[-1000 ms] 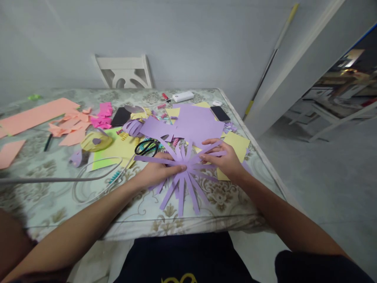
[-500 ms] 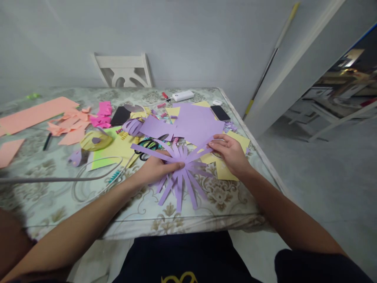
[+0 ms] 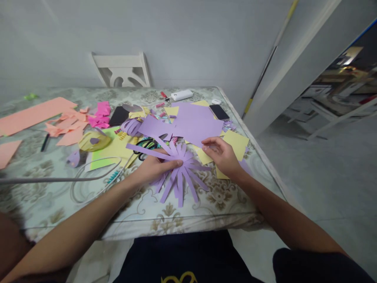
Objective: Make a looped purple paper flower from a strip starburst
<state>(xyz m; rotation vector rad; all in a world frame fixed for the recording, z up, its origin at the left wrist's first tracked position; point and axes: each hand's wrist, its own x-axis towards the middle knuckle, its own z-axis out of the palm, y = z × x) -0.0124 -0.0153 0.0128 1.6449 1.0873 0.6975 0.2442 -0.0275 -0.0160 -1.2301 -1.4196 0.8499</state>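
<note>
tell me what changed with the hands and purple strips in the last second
The right hand moved from the right side of the purple strip fan up towards the lilac sheet; grip unclear. The fan slid slightly away and left. The left hand still pinches its centre; phone unmoved.

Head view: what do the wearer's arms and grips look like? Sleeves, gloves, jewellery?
Left grip and right grip are bare hands: no gloves, rings or watch visible. Left forearm and right forearm are bare too, no sleeve in frame. Below, dark clothing with a yellow print.
</note>
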